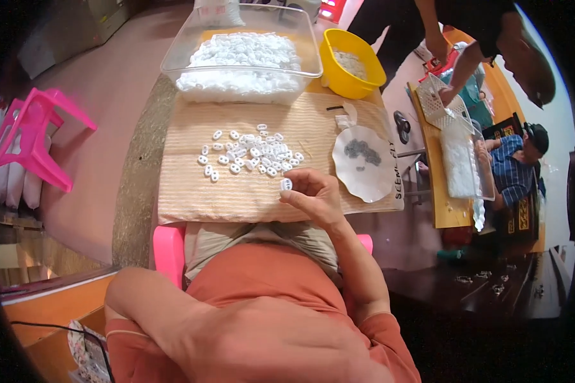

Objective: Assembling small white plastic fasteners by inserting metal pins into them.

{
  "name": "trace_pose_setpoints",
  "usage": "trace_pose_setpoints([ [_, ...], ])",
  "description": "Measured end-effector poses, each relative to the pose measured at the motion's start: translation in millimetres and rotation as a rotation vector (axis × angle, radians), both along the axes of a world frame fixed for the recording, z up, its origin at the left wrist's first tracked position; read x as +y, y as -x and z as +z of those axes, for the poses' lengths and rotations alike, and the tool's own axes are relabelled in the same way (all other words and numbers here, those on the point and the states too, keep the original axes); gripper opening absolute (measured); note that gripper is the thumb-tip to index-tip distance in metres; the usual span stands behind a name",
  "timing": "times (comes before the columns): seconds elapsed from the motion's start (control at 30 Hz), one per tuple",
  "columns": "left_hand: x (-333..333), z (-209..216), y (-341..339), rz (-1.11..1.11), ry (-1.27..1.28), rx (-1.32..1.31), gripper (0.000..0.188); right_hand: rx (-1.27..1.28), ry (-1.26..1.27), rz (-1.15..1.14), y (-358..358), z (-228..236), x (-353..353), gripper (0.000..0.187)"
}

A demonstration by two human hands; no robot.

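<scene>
My right hand [316, 196] is above the near edge of the striped cloth, with a small white oval plastic piece [286, 184] pinched between thumb and fingertips. The piece has two dark openings in its face. Just beyond it, a loose pile of similar white pieces [257, 153] lies on the cloth. To the right, a white wavy-rimmed plate [375, 185] bears small dark grey bits [362, 152]. My left hand [268, 335] is raised close to the camera over my chest, blurred, its fingers not made out.
At the table's far side stands a clear plastic bin [249, 96] full of white pieces, beside a yellow tub [329, 60]. A pink stool [41, 140] is at left. Two people work around another table [450, 214] at right, with a white basket [431, 105].
</scene>
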State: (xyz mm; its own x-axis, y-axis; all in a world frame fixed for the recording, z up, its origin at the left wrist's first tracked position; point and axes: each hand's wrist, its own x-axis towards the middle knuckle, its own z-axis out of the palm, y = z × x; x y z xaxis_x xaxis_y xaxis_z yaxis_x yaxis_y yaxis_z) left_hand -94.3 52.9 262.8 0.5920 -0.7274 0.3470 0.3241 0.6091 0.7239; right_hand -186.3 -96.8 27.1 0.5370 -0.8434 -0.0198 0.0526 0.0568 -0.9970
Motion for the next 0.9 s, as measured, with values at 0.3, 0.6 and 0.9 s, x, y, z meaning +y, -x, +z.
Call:
trace_pose_setpoints([
  [0.3,-29,-17,-46,-0.511,0.573,-0.488,0.013,-0.108,-0.027,0.03,-3,-5,1,0.03],
  [0.6,-39,-79,-56,-0.662,0.313,-0.622,0.027,-0.098,-0.066,-0.046,-2,2,-1,0.028],
  [0.9,-69,-181,-72,-0.407,-0.189,-0.43,0.021,-0.114,0.033,-0.06,2,-2,-6,0.025],
])
